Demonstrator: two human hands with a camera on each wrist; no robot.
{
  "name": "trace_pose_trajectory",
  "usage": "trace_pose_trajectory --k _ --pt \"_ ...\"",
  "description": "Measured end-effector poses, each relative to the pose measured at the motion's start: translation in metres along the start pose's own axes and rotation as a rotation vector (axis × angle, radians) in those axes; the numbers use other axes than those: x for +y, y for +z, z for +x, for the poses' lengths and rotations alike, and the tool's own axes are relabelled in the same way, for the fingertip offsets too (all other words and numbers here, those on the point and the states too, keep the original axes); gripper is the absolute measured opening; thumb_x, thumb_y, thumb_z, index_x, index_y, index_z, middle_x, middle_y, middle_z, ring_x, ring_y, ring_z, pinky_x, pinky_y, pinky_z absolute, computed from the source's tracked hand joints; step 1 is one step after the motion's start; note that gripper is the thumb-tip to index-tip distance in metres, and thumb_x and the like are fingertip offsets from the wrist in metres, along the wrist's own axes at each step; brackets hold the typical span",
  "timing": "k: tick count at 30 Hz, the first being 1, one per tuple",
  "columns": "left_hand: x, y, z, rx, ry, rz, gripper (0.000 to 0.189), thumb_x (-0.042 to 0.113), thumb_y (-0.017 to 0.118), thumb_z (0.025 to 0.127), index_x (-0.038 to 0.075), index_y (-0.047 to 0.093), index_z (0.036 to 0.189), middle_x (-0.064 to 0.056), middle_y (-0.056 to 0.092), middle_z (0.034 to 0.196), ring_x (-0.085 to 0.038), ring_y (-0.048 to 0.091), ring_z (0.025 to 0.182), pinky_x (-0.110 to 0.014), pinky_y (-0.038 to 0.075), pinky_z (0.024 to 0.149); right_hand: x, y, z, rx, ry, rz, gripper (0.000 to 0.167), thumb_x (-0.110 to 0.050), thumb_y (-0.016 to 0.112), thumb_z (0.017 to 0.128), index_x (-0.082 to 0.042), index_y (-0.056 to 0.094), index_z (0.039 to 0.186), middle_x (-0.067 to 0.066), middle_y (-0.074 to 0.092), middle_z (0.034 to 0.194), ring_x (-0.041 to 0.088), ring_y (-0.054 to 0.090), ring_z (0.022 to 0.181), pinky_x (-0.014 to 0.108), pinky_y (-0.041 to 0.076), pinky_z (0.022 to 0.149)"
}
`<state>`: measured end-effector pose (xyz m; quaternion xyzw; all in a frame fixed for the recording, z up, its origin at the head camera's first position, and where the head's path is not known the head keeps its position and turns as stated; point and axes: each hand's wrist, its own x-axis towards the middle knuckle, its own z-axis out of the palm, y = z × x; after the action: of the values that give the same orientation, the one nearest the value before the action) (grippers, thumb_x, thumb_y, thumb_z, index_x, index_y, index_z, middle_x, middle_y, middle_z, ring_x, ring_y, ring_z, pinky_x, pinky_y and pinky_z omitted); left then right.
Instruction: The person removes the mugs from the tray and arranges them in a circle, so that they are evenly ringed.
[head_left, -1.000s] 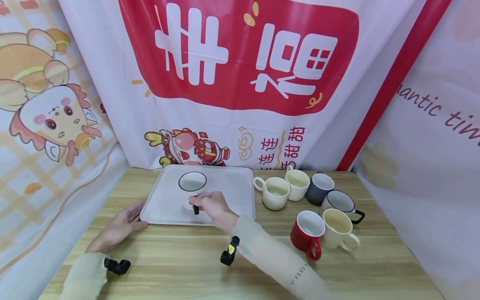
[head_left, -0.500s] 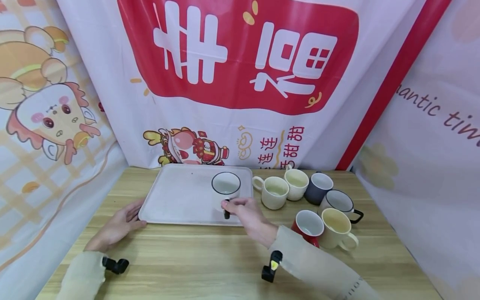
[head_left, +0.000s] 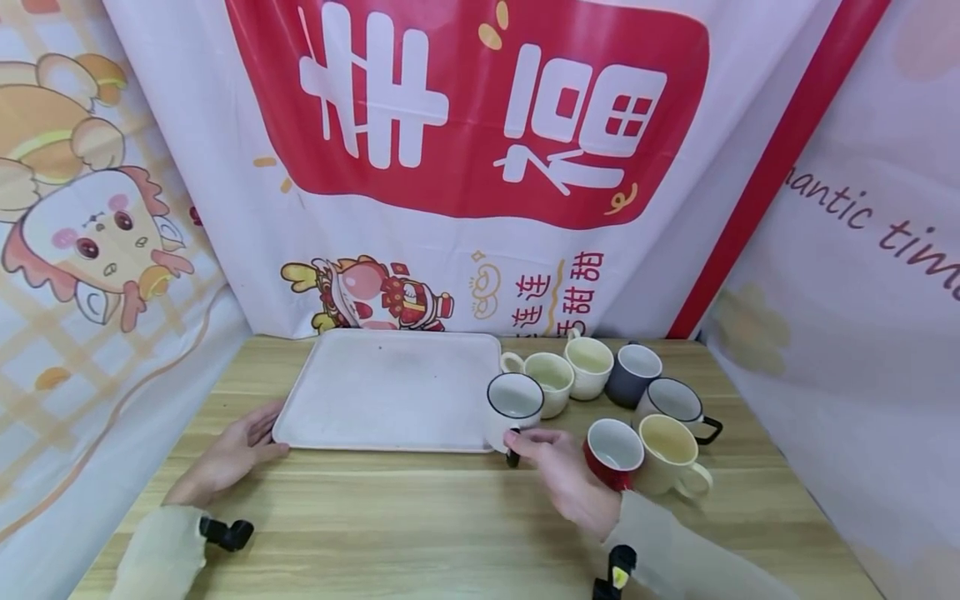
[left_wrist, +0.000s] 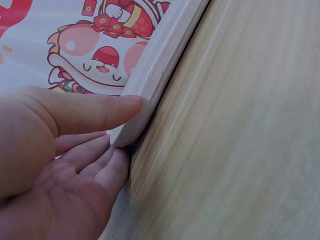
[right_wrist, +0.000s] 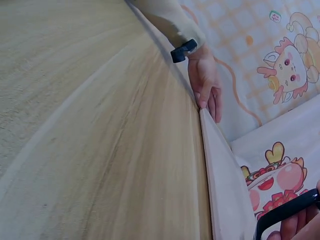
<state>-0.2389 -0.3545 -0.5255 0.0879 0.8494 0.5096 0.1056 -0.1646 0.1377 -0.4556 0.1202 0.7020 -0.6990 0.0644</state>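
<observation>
My right hand (head_left: 566, 475) pinches the black handle (right_wrist: 287, 212) of a white enamel-style mug (head_left: 510, 417) with a dark rim. The mug is upright at the right front corner of a white tray (head_left: 390, 392), overlapping its edge in the head view; whether it touches the table is hidden. My left hand (head_left: 232, 454) holds the tray's front left corner. In the left wrist view, its thumb (left_wrist: 100, 112) lies against the tray's front edge and the other fingers are round the corner. Only the handle of the mug shows in the right wrist view.
Several mugs stand on the wooden table (head_left: 390, 525) right of the tray: two pale green ones (head_left: 551, 383), a dark grey one (head_left: 633, 375), a white one with a black handle (head_left: 675, 404), a yellow one (head_left: 667, 454) and a red one (head_left: 613, 450). Printed cloths hang around.
My right hand has carried the white mug from the left middle of the tray rightward to its right front corner. The left hand has stayed at the tray's corner.
</observation>
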Motion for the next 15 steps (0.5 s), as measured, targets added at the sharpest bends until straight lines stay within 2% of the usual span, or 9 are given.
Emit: trace_pose_trajectory --k 6,11,15 --pt "0.0 0.0 -0.001 0.004 -0.002 0.01 0.09 0.011 0.073 0.099 -0.012 0.015 0.164 -0.039 0.021 0.168 -0.056 0.025 0.155 0.002 0.043 0.104 0.017 -0.013 -0.004 0.062 0.001 0.054 0.011 -0.014 0.081 0.092 -0.003 0.081 0.091 -0.005 0.077 0.084 0.015 0.067 0.081 0.032 0.049 0.09" --pt "0.0 0.001 0.0 0.002 -0.011 0.02 0.091 0.013 0.073 0.099 -0.011 0.015 0.164 -0.038 0.022 0.168 -0.055 0.027 0.155 0.0 0.045 0.104 0.025 -0.021 -0.006 0.12 0.005 0.064 0.013 -0.014 0.083 0.09 -0.002 0.081 0.093 -0.006 0.076 0.082 0.014 0.063 0.081 0.031 0.05 0.086" --pt "0.001 0.001 0.0 0.004 0.006 0.002 0.09 0.012 0.073 0.099 -0.012 0.014 0.163 -0.039 0.021 0.168 -0.056 0.026 0.155 0.001 0.044 0.104 0.029 -0.021 -0.008 0.141 0.019 0.086 0.012 -0.015 0.083 0.09 -0.003 0.082 0.093 -0.007 0.078 0.084 0.013 0.066 0.082 0.03 0.05 0.087"
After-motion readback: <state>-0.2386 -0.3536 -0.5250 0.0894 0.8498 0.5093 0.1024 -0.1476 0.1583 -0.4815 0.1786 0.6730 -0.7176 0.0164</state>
